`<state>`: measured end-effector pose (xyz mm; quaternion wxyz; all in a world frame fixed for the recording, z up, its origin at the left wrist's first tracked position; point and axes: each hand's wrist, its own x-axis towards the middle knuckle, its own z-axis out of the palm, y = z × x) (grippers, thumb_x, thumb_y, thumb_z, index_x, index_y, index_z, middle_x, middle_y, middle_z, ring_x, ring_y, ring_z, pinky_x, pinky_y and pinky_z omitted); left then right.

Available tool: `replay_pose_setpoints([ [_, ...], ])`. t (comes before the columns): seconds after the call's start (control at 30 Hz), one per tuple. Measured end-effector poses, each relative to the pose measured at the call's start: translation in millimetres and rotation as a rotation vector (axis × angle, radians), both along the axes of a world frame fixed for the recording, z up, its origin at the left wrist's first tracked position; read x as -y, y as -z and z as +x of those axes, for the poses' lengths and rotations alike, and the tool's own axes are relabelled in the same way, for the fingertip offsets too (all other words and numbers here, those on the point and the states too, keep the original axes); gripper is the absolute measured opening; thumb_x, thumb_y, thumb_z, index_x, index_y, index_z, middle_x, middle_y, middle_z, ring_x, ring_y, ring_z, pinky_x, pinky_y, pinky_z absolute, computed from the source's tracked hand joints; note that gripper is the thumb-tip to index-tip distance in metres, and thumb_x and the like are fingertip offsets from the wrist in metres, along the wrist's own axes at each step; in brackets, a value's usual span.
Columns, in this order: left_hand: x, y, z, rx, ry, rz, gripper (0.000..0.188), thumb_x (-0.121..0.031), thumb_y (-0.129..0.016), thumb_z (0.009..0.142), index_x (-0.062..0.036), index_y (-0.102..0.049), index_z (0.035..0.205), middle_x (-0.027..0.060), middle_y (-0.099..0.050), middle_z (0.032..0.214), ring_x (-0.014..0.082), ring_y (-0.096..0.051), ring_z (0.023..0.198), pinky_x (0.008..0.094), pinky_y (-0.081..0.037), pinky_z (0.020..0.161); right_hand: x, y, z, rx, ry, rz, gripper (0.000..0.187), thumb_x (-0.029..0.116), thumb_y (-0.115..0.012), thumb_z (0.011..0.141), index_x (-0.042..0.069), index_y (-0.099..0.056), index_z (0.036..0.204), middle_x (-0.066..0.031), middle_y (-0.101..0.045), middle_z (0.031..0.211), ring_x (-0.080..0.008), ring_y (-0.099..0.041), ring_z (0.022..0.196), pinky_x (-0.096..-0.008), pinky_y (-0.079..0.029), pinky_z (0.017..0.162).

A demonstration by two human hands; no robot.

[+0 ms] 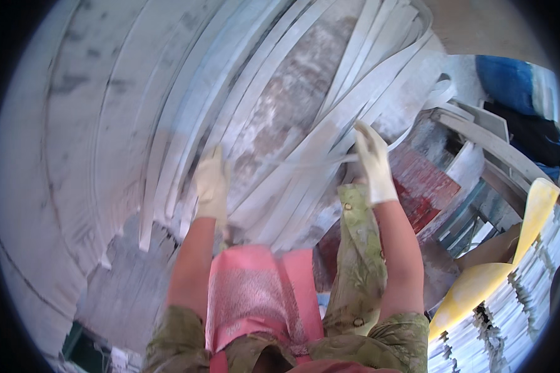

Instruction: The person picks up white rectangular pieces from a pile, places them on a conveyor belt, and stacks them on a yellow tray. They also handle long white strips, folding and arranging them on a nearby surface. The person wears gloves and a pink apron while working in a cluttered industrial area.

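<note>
My left hand (pixel 211 186), in a pale cream glove, is over the lower ends of the long white strips (pixel 255 96). Its fingers are smeared by motion, so I cannot tell whether they hold anything. Farther right, my right hand (pixel 373 163), gloved the same way, is closed around a thin white strip (pixel 343 159). From there the strip blurs leftward toward my left hand. On its other side it runs up to a loose curl (pixel 440 93) at the right. More pale strips lie in a bundle (pixel 373 81), bent round at the far end.
Broad whitish flat pieces (pixel 93 124) cover the left side. At the right are a worn red board (pixel 426 180), wooden framing (pixel 491 140), a bent yellow sheet (pixel 479 286) and stacked white layers (pixel 510 317). A blue container (pixel 505 84) is at the far right. My pink apron (pixel 255 292) hangs in front.
</note>
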<state>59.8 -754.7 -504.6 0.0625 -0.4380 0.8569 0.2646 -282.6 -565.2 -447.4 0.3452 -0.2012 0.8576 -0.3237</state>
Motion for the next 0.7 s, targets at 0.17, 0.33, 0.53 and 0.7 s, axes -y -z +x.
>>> replay_pose_setpoints([
  [0.17,-18,-3,49,-0.059,-0.098,0.045,0.041,-0.018,-0.063,0.092,0.0021,-0.063,0.128,0.0252,-0.065,0.128,0.0439,-0.060,0.120,0.0469,-0.047,0.106,-47,-89,55,0.189,-0.045,0.016,0.036,0.021,-0.058,0.103,-0.003,-0.065,0.129,-0.0143,-0.073,0.114,-0.0197,-0.068,0.109,-0.0326,-0.052,0.096],
  [0.33,-56,-13,86,0.092,-0.152,0.042,0.041,-0.021,-0.063,0.093,-0.0021,-0.064,0.130,0.0225,-0.065,0.132,0.0401,-0.059,0.124,0.0452,-0.045,0.109,-26,-192,131,0.463,-0.058,0.017,0.035,0.023,-0.058,0.104,-0.002,-0.067,0.127,-0.0088,-0.075,0.101,-0.0152,-0.072,0.090,-0.0285,-0.054,0.083],
  [0.53,-72,-22,37,0.043,-0.094,0.341,0.051,-0.026,-0.067,0.093,-0.0056,-0.060,0.138,0.0217,-0.063,0.136,0.0383,-0.057,0.129,0.0442,-0.044,0.110,-6,-179,183,0.059,-0.370,0.123,0.026,0.027,-0.059,0.099,0.011,-0.073,0.113,-0.0145,-0.071,0.079,-0.0302,-0.071,0.074,-0.0406,-0.056,0.071],
  [0.7,-89,-33,-40,0.054,-0.028,0.283,0.062,-0.025,-0.071,0.089,-0.0035,-0.054,0.144,0.0246,-0.061,0.138,0.0407,-0.053,0.132,0.0446,-0.042,0.112,-6,-157,172,-0.127,-0.316,0.015,0.020,0.028,-0.060,0.096,0.012,-0.071,0.098,-0.0159,-0.067,0.073,-0.0368,-0.068,0.072,-0.0483,-0.053,0.066],
])
